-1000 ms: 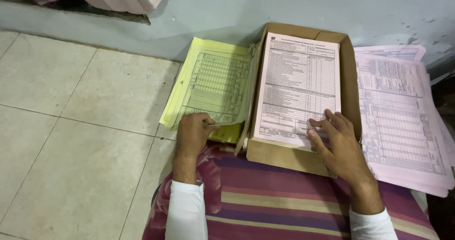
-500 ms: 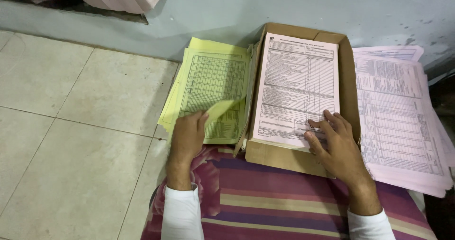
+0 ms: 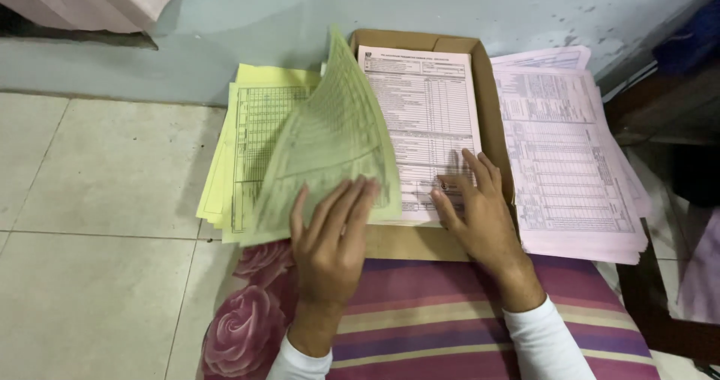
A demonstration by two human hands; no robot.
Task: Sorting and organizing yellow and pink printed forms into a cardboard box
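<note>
Floor tiles (image 3: pixel 97 200), pale and square, fill the left half of the view, meeting a light blue wall (image 3: pixel 262 12) at the top. Striped cloth (image 3: pixel 465 312) in purple, pink and cream with a rose print at its left edge covers the person's lap along the bottom. Pink forms (image 3: pixel 570 155) lie in a thick stack at right, just beside the box, edges slightly fanned. Cardboard box (image 3: pixel 420 241), shallow and brown, sits between the yellow and pink stacks, its near wall against the lap. White forms (image 3: pixel 420 102) printed with a table lie flat inside the box, filling most of it. Yellow forms (image 3: pixel 251 140) sit in a stack on the floor left of the box, touching the wall at the far end. Lifted yellow sheet (image 3: pixel 330 140) curves upward off that stack, its top edge raised and leaning over the left side of the box, its underside toward the camera. Left hand (image 3: pixel 330 245) grasps the lower edge of this sheet, fingers spread on its face. Right hand (image 3: pixel 476 207) rests released and flat, fingers slightly spread, pressing the lower part of the white forms. White sleeves (image 3: pixel 544 342) cover both wrists.
</note>
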